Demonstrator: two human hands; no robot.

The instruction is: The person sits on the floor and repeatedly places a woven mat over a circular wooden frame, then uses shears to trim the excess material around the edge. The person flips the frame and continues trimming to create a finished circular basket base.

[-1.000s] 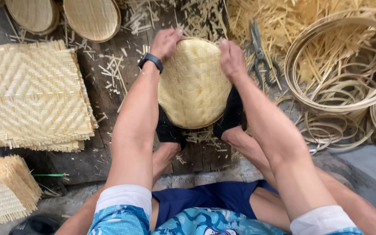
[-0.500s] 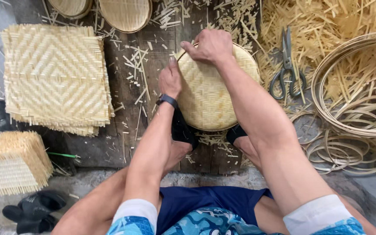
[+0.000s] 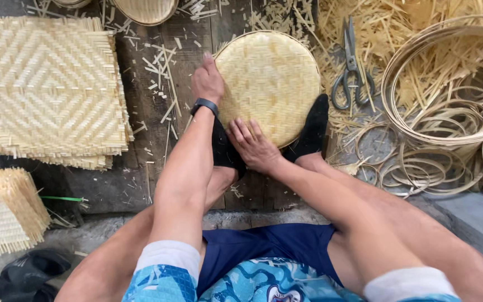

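Both hands lie flat and spread on the round woven tray (image 3: 269, 84), pinching nothing: the left hand (image 3: 207, 84) on its left rim, the right hand (image 3: 254, 146) now moved from the far rim to the near edge (turning it, probably). Black-socked feet (image 3: 313, 126) brace the tray; scissors (image 3: 350, 67) lie right of it.

Dark wooden plank floor (image 3: 157, 112) — strewn with bamboo slivers, grey concrete edge (image 3: 470, 212), daylight

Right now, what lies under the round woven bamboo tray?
Under the round woven bamboo tray show dark wooden boards strewn with bamboo offcuts, plus black-socked feet at its lower edge. Whatever lies directly beneath its middle is covered.
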